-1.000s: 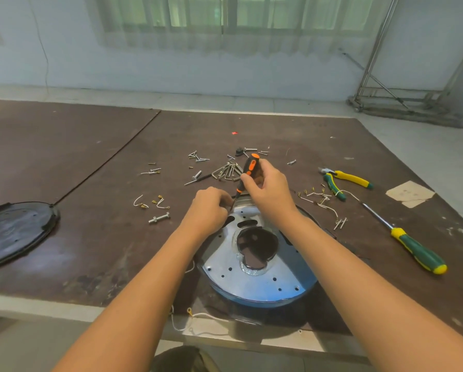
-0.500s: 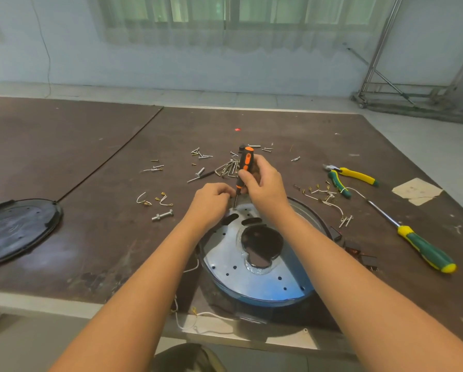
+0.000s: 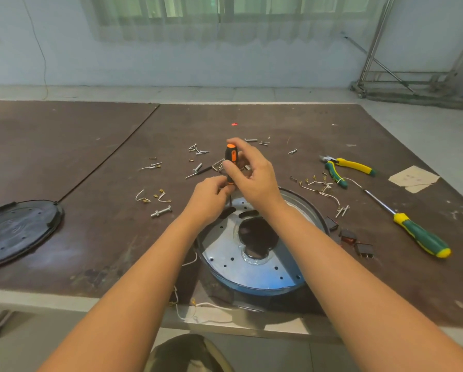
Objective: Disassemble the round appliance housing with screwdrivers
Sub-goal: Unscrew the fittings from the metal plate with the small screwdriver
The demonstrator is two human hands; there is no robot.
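nearest the viewer, loose white wires (image 3: 198, 307) hung over the edge of the table (image 3: 104, 251). just behind them the round housing (image 3: 225, 259) lay flat, its perforated metal plate facing up. small black switches (image 3: 359, 244) lay just to its right. level with it, a green screwdriver (image 3: 421, 237) lay further right and a black lid (image 3: 18, 232) well apart at the left.

over the housing's far rim the left hand (image 3: 210, 198) had its fingers curled in around the shaft of the orange screwdriver (image 3: 230, 154), steadying it. the right hand (image 3: 251, 178) pinched the handle between thumb and fingertips, a grip suited to twirling. the tool stood nearly upright; the screw itself could not be made out.

the step in hand appeared to be backing out a screw at the far rim. the next move would likely call for steady turns under light downward pressure, then lifting the freed screw clear before it dropped through a hole. beyond lay scattered screws (image 3: 198, 150) and, to the right, pliers (image 3: 345, 167).
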